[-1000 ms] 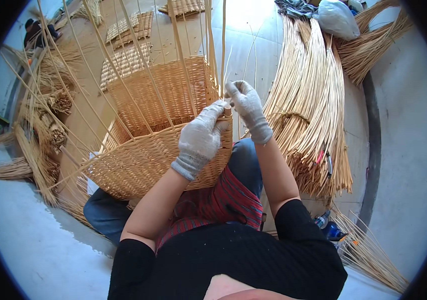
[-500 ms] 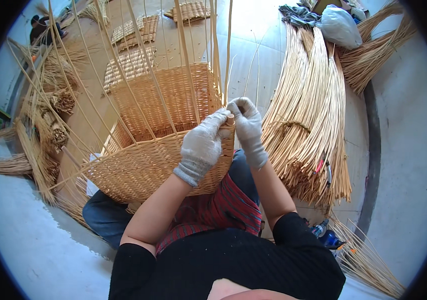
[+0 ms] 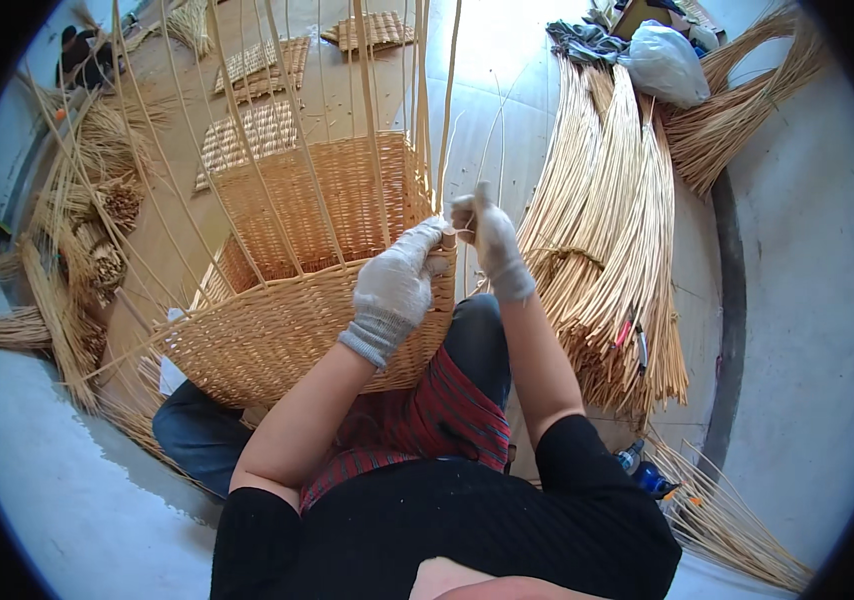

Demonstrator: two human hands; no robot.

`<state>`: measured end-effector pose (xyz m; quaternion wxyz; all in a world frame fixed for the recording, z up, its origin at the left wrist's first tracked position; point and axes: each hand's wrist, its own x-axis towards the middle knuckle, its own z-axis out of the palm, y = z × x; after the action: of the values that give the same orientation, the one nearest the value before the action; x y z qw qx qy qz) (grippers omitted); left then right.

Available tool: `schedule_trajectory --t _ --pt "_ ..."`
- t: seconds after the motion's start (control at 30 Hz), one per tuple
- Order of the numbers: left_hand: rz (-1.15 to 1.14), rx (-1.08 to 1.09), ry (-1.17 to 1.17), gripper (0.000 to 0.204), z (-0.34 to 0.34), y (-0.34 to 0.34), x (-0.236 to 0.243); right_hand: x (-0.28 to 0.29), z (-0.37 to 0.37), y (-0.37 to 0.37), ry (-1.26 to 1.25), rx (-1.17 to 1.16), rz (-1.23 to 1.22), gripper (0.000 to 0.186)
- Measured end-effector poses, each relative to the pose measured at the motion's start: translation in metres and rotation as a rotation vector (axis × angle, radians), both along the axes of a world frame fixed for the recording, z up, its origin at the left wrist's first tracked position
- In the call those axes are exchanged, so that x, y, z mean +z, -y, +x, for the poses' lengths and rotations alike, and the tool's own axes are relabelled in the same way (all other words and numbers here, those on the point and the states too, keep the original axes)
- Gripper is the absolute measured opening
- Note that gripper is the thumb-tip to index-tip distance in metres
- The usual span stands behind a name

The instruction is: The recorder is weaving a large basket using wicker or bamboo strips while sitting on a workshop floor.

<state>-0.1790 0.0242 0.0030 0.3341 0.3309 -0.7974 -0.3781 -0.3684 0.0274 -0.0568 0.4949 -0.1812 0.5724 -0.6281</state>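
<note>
1. Nearest, the wicker basket (image 3: 267, 335) sits at the person's lap (image 3: 452, 420), the long axis of its near wall running left to right and rising slightly rightward.
2. The gloved left hand (image 3: 390, 288) is closed on the basket's near right corner, fingers pointing away and to the right along the rim.
3. Just right of that corner, the right hand (image 3: 495, 240) is raised, fingers bent narrow; the corner lies to their left. What they pinch, if anything, is too small to tell.
4. Tall stakes (image 3: 372, 125) rise from the rim, left of the right fingers.
5. Farther off, a bundle of rods (image 3: 607, 190) lies on the floor (image 3: 527, 120), nearer the right hand.
</note>
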Motion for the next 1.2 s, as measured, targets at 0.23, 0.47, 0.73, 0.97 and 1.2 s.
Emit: schedule_trajectory --t 0.23,0.47,0.73,0.97,1.2 --pt "0.014 -0.008 -0.004 0.040 0.002 0.002 -0.003 -0.002 -0.023 0.062 0.054 0.272 -0.338 0.028" --pt "-0.094 -0.027 -0.010 0.038 0.004 0.003 -0.003 0.018 -0.007 0.064 -1.528 0.185 -0.337 0.062" --pt "-0.193 -0.028 -0.117 0.054 0.027 -0.014 0.003 -0.018 0.010 -0.008 -0.834 0.007 -0.327 0.040" --pt "0.433 0.425 -0.755 0.023 0.196 -0.024 -0.052 0.076 0.143 -0.080 -1.184 -0.072 -0.408 0.034" --pt "0.377 0.888 -1.053 0.032 0.338 0.063 -0.064 0.088 0.295 -0.016 -1.559 0.515 -0.390 0.070"
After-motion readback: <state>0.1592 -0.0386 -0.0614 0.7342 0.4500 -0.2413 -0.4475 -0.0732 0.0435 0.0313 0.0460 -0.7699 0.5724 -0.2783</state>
